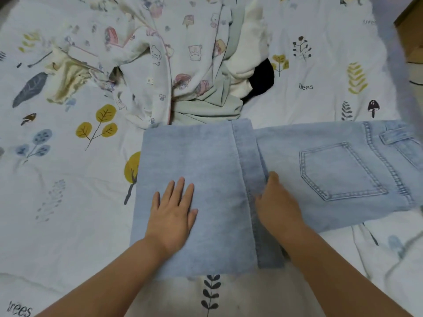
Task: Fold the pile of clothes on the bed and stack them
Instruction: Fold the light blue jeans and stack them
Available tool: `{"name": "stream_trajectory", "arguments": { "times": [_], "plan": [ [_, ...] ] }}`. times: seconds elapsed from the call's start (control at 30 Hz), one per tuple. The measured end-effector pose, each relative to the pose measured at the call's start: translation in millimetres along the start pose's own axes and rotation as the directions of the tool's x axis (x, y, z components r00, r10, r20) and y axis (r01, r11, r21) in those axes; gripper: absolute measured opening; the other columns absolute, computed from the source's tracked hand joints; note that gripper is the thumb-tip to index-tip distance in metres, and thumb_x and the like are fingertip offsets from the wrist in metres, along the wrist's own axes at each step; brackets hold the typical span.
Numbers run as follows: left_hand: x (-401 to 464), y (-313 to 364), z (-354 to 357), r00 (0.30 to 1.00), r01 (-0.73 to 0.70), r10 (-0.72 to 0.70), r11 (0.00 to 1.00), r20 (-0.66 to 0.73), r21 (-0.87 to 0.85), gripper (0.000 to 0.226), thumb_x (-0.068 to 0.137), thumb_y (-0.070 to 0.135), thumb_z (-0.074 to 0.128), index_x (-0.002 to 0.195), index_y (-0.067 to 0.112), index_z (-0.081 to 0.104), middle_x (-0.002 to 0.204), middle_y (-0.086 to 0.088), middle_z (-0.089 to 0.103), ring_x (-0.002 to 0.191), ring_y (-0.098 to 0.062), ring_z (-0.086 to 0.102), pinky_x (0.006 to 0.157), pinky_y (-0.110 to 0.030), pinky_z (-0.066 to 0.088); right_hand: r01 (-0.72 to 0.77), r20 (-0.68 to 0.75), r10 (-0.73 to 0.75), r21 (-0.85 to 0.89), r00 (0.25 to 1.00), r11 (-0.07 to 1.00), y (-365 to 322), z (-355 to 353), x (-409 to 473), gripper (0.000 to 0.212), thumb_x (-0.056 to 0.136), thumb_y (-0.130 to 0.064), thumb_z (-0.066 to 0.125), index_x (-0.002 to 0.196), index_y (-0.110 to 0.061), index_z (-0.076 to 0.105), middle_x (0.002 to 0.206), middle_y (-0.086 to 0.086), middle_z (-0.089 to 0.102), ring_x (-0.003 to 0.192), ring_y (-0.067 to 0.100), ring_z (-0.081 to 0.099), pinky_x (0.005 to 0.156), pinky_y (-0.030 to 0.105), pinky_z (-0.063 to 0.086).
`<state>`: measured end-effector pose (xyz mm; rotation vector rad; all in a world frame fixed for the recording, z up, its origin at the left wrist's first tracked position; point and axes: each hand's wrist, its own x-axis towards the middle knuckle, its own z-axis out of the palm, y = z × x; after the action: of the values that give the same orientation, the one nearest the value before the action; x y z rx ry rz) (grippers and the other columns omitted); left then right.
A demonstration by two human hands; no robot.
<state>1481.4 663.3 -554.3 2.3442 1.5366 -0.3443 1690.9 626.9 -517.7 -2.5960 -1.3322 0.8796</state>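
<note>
Jeans (332,175) lie half-folded on the bed (57,202), just before the clothes pile (174,72). Left hand (172,213) presses flat, fingers spread; right hand (278,204) pinches the folded hem.

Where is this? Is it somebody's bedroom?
Most likely a bedroom at home. A printed bedsheet with leaves and mushrooms covers the bed, a heap of unfolded clothes lies on it, and two hands fold light blue jeans.
</note>
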Motion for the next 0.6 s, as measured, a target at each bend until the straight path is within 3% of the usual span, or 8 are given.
{"name": "stream_trajectory", "arguments": {
  "times": [0.1, 0.2, 0.27, 0.33, 0.4, 0.5, 0.57, 0.6],
  "plan": [
    [2.6, -4.6, 3.7, 0.998, 0.055, -0.054, 0.998, -0.024, 0.007, 0.062, 0.097, 0.049, 0.020, 0.148, 0.026, -0.007, 0.157, -0.003, -0.015, 0.145, -0.025, -0.011, 0.114, -0.046, -0.004, 0.050, -0.071, -0.051, -0.018, 0.996, 0.999, -4.5, 0.3, 0.6, 0.056, 0.094, -0.008, 0.040, 0.145, -0.017, 0.017, 0.130, 0.012, 0.048, 0.111, 0.031, 0.053, 0.088, 0.038, 0.044],
    [0.6, -6.1, 2.6, 0.998, 0.059, -0.059, 0.997, 0.006, 0.051, 0.075, 0.081, 0.066, -0.016, 0.145, 0.026, -0.015, 0.157, -0.006, -0.016, 0.144, -0.029, -0.011, 0.115, -0.048, -0.003, 0.032, -0.195, -0.096, -0.309, 0.976, 0.950, -11.1, 4.3, -7.7, 0.062, 0.093, -0.012, 0.042, 0.146, -0.020, 0.010, 0.128, 0.011, 0.037, 0.109, 0.026, 0.044, 0.081, 0.033, 0.038],
    [-4.5, -1.6, -4.9, 1.000, 0.009, -0.008, 1.000, 0.010, -0.013, 0.089, 0.078, 0.068, -0.019, 0.149, 0.021, 0.007, 0.157, -0.012, 0.005, 0.143, -0.038, 0.007, 0.113, -0.054, 0.009, 0.039, -0.219, -0.143, -0.419, 0.965, 0.907, -19.0, 16.2, -21.9, 0.066, 0.091, -0.027, 0.048, 0.148, -0.020, 0.015, 0.139, 0.014, 0.032, 0.120, 0.029, 0.038, 0.092, 0.038, 0.036],
    [-13.9, 2.7, -6.5, 0.997, -0.079, 0.079, 0.997, 0.014, -0.007, 0.079, 0.091, 0.060, 0.000, 0.142, 0.013, 0.038, 0.149, -0.016, 0.033, 0.134, -0.044, 0.032, 0.103, -0.060, 0.029, 0.166, -0.191, -0.251, -0.375, 0.949, 0.912, -21.1, 31.8, -36.7, 0.072, 0.076, -0.041, 0.069, 0.139, -0.017, 0.044, 0.138, 0.018, 0.046, 0.124, 0.033, 0.047, 0.097, 0.049, 0.041],
    [-22.0, 1.8, -1.1, 0.991, -0.126, 0.125, 0.992, 0.053, 0.011, 0.074, 0.094, 0.056, 0.005, 0.138, 0.011, 0.043, 0.144, -0.014, 0.040, 0.129, -0.044, 0.038, 0.098, -0.060, 0.034, 0.298, -0.152, -0.386, -0.408, 0.910, 0.863, -12.0, 45.5, -45.6, 0.073, 0.061, -0.048, 0.080, 0.124, -0.016, 0.061, 0.130, 0.017, 0.057, 0.119, 0.032, 0.056, 0.093, 0.055, 0.043],
    [-24.9, 2.3, 5.3, 0.990, -0.096, 0.093, 0.995, 0.103, 0.031, 0.085, 0.079, 0.067, -0.021, 0.146, 0.022, 0.004, 0.155, -0.006, 0.002, 0.141, -0.038, 0.002, 0.112, -0.053, 0.009, 0.346, -0.033, -0.396, -0.424, 0.918, 0.837, 1.4, 52.8, -47.8, 0.072, 0.065, -0.050, 0.078, 0.126, -0.018, 0.059, 0.134, 0.015, 0.053, 0.122, 0.031, 0.053, 0.095, 0.057, 0.041],
    [-22.9, 4.0, 10.3, 0.993, -0.067, 0.059, 0.995, 0.104, 0.079, 0.082, 0.071, 0.069, -0.028, 0.141, 0.027, -0.021, 0.149, -0.001, -0.027, 0.141, -0.032, -0.019, 0.114, -0.047, -0.005, 0.355, 0.067, -0.361, -0.417, 0.930, 0.836, 2.0, 48.9, -43.9, 0.072, 0.083, -0.050, 0.060, 0.143, -0.021, 0.035, 0.151, 0.015, 0.029, 0.139, 0.030, 0.030, 0.109, 0.057, 0.022],
    [-21.4, 7.9, 8.9, 0.994, -0.048, 0.039, 0.995, 0.102, 0.083, 0.078, 0.079, 0.067, -0.017, 0.144, 0.026, -0.019, 0.150, -0.001, -0.027, 0.142, -0.032, -0.018, 0.115, -0.046, -0.004, 0.383, 0.118, -0.367, -0.395, 0.923, 0.835, 3.2, 47.3, -39.5, 0.069, 0.092, -0.049, 0.046, 0.149, -0.023, 0.018, 0.157, 0.012, 0.011, 0.145, 0.028, 0.012, 0.113, 0.055, 0.008]
  ]
}}
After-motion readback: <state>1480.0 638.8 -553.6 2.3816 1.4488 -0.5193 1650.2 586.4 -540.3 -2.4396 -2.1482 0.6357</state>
